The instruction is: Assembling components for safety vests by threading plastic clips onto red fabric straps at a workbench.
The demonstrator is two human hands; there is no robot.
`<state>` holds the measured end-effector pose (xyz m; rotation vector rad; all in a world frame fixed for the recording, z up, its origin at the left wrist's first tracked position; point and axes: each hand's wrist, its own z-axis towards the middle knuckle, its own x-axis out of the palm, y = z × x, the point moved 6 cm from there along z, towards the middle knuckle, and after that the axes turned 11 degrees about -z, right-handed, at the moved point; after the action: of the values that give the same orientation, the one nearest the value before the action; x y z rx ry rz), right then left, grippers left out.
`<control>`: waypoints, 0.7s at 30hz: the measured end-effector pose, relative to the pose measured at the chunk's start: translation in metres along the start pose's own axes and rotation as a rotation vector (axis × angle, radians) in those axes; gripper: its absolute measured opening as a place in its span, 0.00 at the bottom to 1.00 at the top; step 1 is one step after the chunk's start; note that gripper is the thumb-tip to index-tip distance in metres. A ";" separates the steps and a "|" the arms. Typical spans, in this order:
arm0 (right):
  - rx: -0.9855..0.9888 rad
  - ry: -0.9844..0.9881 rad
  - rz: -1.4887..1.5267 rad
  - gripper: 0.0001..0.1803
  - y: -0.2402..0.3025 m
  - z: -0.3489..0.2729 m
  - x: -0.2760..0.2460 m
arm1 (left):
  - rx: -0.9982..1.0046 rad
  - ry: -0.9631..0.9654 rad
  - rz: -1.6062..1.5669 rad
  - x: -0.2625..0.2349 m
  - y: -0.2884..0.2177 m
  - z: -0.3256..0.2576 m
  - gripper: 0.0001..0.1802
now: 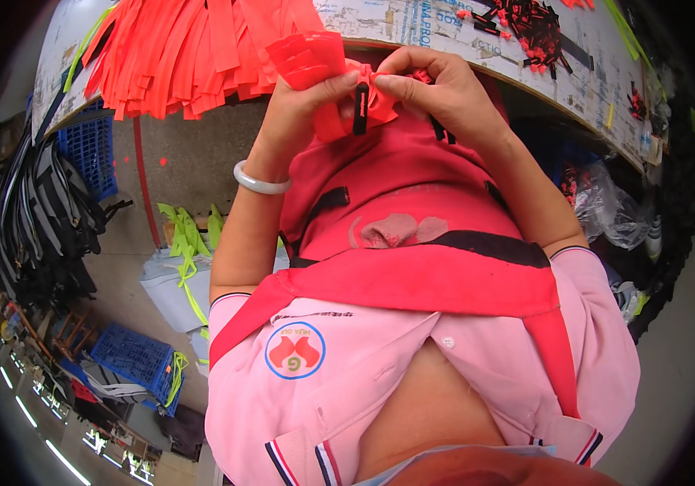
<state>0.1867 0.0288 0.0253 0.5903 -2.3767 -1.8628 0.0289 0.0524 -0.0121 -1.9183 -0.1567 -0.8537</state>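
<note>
My left hand [303, 109] is closed round several bright orange-red fabric strips [307, 61], fanned out above the thumb. A small black tab [361, 109] hangs at the fabric, between my two hands. My right hand [457, 97] pinches the red fabric beside the tab with thumb and forefinger. More small black-and-red tabs [438, 130] stick out below its curled fingers. Both thumbs point toward each other, just above my red apron [396, 186]. Exactly how tab and strip are joined is hidden by the fingers.
A thick heap of orange-red strips [177, 61] overhangs the left part of the table [372, 20]. Loose black-and-red tabs [534, 32] lie at its right. Blue crates [88, 154] and hanging dark straps [35, 211] are at left; a clear plastic bag [611, 211] is at right.
</note>
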 end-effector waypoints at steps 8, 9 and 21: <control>0.046 0.028 -0.010 0.10 0.000 0.001 -0.002 | 0.026 0.036 0.027 0.001 -0.003 -0.001 0.07; 0.069 0.049 0.004 0.10 0.000 0.000 -0.001 | 0.013 0.034 0.036 0.000 -0.002 -0.002 0.06; 0.122 0.090 0.024 0.12 -0.009 0.001 0.003 | 0.015 0.045 0.037 0.002 -0.002 -0.003 0.06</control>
<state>0.1861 0.0273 0.0159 0.6381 -2.4402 -1.6547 0.0277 0.0504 -0.0089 -1.8810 -0.0998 -0.8678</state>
